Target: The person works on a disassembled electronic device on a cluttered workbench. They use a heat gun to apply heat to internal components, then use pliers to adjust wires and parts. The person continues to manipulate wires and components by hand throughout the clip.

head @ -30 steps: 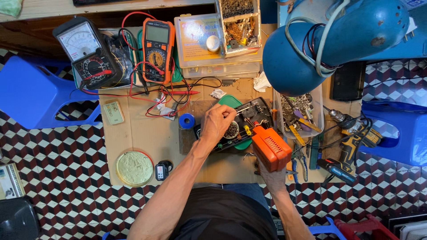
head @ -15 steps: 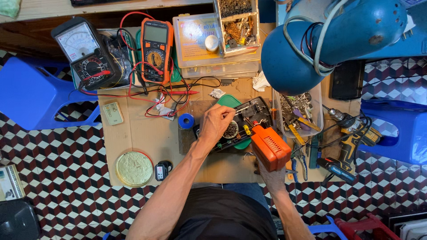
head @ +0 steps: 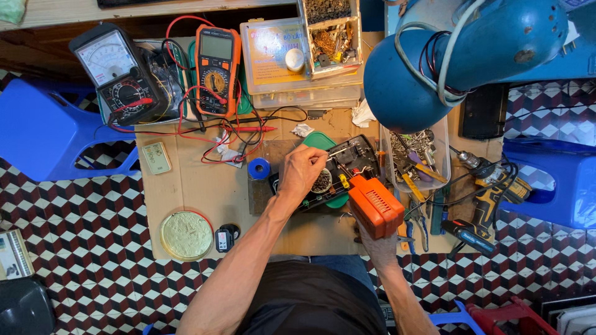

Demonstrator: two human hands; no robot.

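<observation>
My left hand [head: 302, 172] rests over an opened black power-tool body [head: 347, 162] lying on the cardboard-covered table, fingers pinched on a thin tool or part at its inner workings. My right hand [head: 377, 243] comes up from below and grips an orange battery pack or housing piece [head: 375, 206] at the device's near right end. A blue tape roll [head: 259, 168] stands just left of my left hand. A green lid [head: 318, 141] lies under the device.
An analogue meter [head: 118, 74] and an orange digital multimeter [head: 216, 68] with red and black leads sit at the back left. Parts boxes [head: 301, 56], a blue lamp shade [head: 422, 68], a clear screw tray [head: 415, 152], hand tools, a cordless drill [head: 490, 180], a round tin [head: 185, 235].
My left hand has shifted slightly over the opened device; the orange piece in my right hand stays in about the same place.
</observation>
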